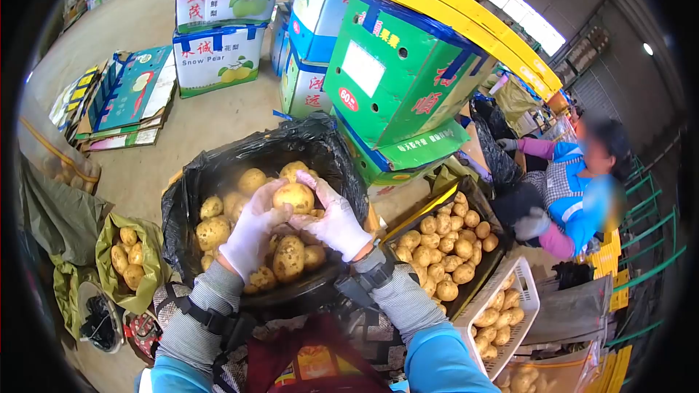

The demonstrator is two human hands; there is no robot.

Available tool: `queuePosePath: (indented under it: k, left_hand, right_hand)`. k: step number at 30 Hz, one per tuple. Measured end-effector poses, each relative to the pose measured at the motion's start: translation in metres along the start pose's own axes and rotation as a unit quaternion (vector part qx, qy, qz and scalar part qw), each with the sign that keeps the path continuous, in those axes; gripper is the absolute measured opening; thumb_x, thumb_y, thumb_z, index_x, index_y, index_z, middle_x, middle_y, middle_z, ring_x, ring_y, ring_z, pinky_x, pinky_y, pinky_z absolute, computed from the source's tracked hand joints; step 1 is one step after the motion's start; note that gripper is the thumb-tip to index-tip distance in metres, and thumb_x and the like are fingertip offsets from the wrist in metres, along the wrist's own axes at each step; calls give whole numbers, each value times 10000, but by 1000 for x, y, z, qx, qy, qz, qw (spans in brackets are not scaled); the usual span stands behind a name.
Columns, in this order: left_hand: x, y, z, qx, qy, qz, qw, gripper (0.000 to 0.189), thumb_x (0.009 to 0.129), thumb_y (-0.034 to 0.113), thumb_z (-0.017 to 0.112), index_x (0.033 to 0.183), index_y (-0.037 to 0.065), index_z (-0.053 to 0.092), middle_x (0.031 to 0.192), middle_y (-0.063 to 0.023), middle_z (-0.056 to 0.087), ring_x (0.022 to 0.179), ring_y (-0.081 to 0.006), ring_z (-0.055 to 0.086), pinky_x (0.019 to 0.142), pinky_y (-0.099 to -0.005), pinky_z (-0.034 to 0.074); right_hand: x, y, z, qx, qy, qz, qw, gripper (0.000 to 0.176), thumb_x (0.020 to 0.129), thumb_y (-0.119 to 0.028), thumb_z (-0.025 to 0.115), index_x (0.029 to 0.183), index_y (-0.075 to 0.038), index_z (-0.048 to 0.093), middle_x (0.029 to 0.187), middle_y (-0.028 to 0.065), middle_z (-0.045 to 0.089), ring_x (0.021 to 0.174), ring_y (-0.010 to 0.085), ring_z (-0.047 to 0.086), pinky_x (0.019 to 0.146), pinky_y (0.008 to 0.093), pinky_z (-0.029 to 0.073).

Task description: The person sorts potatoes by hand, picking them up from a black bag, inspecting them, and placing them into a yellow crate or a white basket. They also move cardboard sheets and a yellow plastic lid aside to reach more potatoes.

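My left hand point(249, 234) and my right hand point(333, 217), both in white gloves, are over a box lined with black plastic point(191, 175). A round yellow potato point(294, 197) sits between them, with the fingers of both hands curled around it. Some of my fingertips are hidden behind it. Beneath and around the hands lie several more potatoes, among them a large spotted potato point(289, 258) below the palms.
Right of the box are a dark crate of potatoes point(472, 295) and a white basket point(528, 298). Green sacks point(156, 247) stand at left. Stacked cartons point(393, 73) rise ahead; flattened cardboard point(135, 91) lies on the floor. A co-worker point(582, 182) sits at right.
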State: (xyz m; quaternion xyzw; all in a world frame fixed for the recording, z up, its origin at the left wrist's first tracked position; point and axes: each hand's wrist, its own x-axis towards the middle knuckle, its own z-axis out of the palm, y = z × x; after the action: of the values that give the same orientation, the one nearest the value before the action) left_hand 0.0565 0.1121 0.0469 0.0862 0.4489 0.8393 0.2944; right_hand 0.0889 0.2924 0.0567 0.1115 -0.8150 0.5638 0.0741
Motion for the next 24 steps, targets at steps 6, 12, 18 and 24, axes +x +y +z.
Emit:
queuePosePath:
  k: [6, 12, 18, 24]
  left_hand:
    - [-3, 8, 18, 35, 33, 51, 998, 654, 793, -7, 688, 1391, 49, 430, 1349, -55, 503, 1225, -164, 519, 1013, -306, 457]
    - [-3, 1, 13, 136, 38, 145, 979, 676, 787, -52, 647, 1410, 32, 398, 1377, -92, 479, 1273, -188, 491, 1094, -313, 393]
    - [-14, -1, 6, 75, 23, 72, 994, 398, 935, 134, 575, 1310, 29, 493, 1279, -110, 548, 1165, -208, 577, 1057, -344, 432]
    - [-7, -7, -28, 74, 13, 28, 997, 274, 991, 259, 566, 1199, 82, 554, 1226, -65, 609, 1099, -196, 618, 849, -276, 540]
  right_hand:
    - [4, 16, -22, 336, 44, 159, 927, 493, 991, -401, 545, 1407, -139, 508, 1318, 90, 576, 1121, 156, 585, 888, 324, 532]
    - [-2, 7, 0, 234, -38, 43, 971, 687, 877, -137, 728, 1474, -82, 393, 1354, 61, 515, 1232, 138, 493, 942, 291, 501]
    - [-10, 16, 2, 55, -10, -38, 998, 750, 816, -237, 766, 1457, -91, 405, 1360, 182, 531, 1225, 258, 551, 1016, 361, 449]
    - [-26, -7, -29, -73, 56, -21, 996, 705, 718, -250, 832, 1309, -106, 476, 1142, 180, 590, 1035, 317, 622, 879, 392, 510]
